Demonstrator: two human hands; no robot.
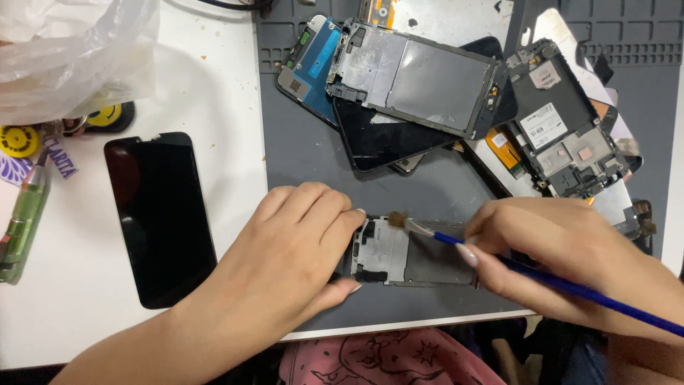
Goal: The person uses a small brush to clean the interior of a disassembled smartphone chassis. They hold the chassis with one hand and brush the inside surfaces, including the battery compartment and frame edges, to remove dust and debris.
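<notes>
Left hand [292, 249] covers the left end of the frame [413, 253]; right hand [570, 260] covers its right end, so neither end shows. The brush [499, 260] handle passes under the right fingers, hiding the grip on it, and runs off the right edge. Both forearms are cut by the lower edge. In the pile of phone parts [442, 93], lower pieces lie under upper ones; their count and outlines cannot be told, and the topmost are cut by the upper edge. The bag [64, 50] is cut at the top left and blurs what lies beneath. Green tube [21, 221] is cut by the left edge.
</notes>
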